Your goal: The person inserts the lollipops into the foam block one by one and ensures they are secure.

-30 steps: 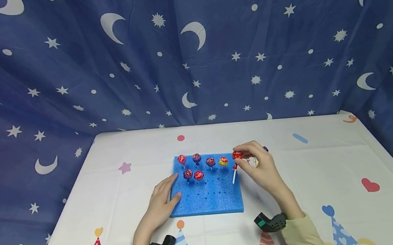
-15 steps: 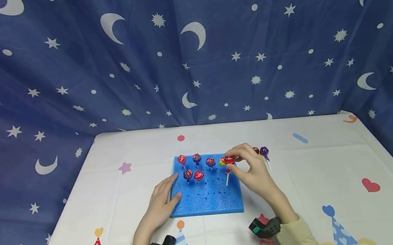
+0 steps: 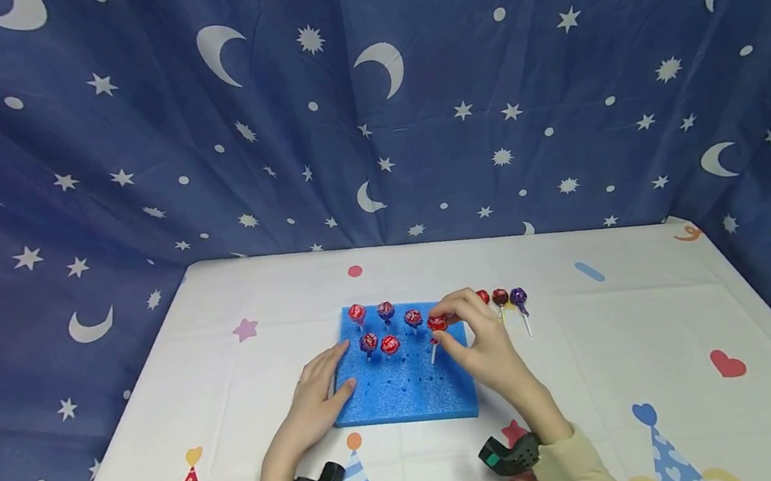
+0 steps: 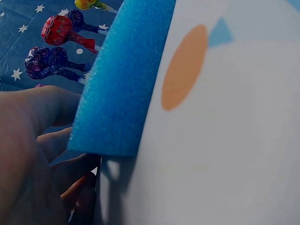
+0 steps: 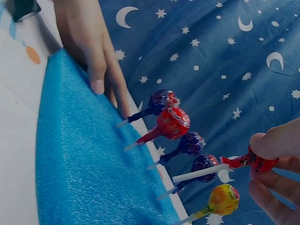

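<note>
A person's two bare hands work at a blue foam block (image 3: 408, 402) on a white, party-printed tabletop (image 3: 634, 321). The right hand (image 3: 484, 342) pinches a red lollipop (image 3: 437, 323) by its wrapped head, thumb against fingers, above the right half of the foam block. The lollipop's long axis runs from the head down to the white stick, which leans slightly left and toward the block's near edge. The stick's free end points at the block; the right wrist view suggests it hangs just clear of the foam, though contact is hard to rule out. A yellow lollipop (image 5: 224, 200) stands close by in the block, with other standing lollipops (image 3: 386, 311) farther left. The left hand (image 3: 319, 398) is spread, thumb apart from straight fingers, resting against the block's left edge, well apart from the held lollipop, so the right hand is the nearer. Three spare lollipops (image 3: 518, 297) lie beyond the block's right edge
</note>
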`<action>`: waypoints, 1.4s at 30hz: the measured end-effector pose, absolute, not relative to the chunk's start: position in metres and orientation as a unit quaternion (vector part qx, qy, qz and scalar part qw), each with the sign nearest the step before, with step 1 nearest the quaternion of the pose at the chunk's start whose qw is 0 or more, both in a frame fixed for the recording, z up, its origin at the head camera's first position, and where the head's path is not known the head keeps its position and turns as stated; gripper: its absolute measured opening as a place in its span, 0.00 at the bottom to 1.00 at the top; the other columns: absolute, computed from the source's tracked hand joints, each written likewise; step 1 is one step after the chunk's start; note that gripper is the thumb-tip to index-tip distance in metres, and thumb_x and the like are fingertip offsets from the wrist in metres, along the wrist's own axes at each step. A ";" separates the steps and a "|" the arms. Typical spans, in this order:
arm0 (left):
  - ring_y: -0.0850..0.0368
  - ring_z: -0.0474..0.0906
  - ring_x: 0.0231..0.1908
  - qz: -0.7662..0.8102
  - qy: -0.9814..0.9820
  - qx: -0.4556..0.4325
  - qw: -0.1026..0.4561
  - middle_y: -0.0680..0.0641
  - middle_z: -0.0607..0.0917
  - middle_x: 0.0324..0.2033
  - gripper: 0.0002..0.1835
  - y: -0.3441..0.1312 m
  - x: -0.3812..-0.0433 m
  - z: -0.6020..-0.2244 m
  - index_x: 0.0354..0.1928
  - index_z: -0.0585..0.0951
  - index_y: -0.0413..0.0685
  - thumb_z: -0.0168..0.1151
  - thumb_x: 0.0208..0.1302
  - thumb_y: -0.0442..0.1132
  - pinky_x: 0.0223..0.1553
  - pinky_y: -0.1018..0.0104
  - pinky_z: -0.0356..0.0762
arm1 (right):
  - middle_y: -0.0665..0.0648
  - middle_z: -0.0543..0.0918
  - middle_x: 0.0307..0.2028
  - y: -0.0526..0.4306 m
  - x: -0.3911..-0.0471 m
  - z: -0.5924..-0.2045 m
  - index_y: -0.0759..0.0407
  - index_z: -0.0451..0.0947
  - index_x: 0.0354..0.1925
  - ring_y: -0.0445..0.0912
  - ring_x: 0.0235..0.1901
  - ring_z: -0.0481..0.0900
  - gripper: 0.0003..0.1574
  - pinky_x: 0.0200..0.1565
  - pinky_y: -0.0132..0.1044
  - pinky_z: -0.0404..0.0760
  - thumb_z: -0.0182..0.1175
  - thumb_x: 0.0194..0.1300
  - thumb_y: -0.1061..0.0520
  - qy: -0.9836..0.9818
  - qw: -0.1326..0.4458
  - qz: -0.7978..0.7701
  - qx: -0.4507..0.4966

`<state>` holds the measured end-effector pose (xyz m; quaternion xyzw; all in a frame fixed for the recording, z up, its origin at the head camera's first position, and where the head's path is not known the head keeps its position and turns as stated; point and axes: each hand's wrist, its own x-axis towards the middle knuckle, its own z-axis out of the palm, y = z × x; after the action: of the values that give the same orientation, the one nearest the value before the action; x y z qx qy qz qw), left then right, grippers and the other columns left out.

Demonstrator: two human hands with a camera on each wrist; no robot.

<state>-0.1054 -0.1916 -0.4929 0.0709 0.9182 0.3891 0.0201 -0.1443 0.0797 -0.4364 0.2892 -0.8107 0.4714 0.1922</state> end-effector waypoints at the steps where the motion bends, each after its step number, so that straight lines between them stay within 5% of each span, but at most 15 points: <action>1: 0.40 0.52 0.72 0.389 0.918 0.071 0.020 0.42 0.64 0.71 0.32 -0.192 -0.105 -0.493 0.72 0.61 0.52 0.56 0.68 0.42 0.69 0.32 0.50 | 0.52 0.77 0.43 0.079 -0.144 -0.437 0.58 0.79 0.44 0.43 0.42 0.77 0.18 0.43 0.36 0.83 0.67 0.54 0.69 -0.814 0.191 0.465 0.289; 10: 0.41 0.51 0.73 0.393 0.917 0.068 0.027 0.43 0.63 0.72 0.32 -0.192 -0.105 -0.492 0.73 0.61 0.53 0.56 0.68 0.42 0.69 0.32 0.49 | 0.50 0.78 0.42 0.072 -0.143 -0.443 0.57 0.79 0.42 0.43 0.47 0.76 0.16 0.51 0.39 0.81 0.69 0.53 0.66 -0.840 0.200 0.406 0.298; 42: 0.41 0.51 0.73 0.393 0.917 0.070 0.024 0.42 0.64 0.71 0.32 -0.191 -0.105 -0.492 0.73 0.61 0.52 0.56 0.68 0.42 0.69 0.31 0.50 | 0.53 0.78 0.42 0.067 -0.149 -0.460 0.58 0.78 0.43 0.45 0.45 0.76 0.16 0.48 0.39 0.82 0.68 0.55 0.65 -0.841 0.248 0.349 0.331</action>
<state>-0.1052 -0.1913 -0.4919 0.0695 0.9165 0.3931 0.0241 -0.1490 0.0671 -0.4597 0.3311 -0.8410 0.3491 0.2475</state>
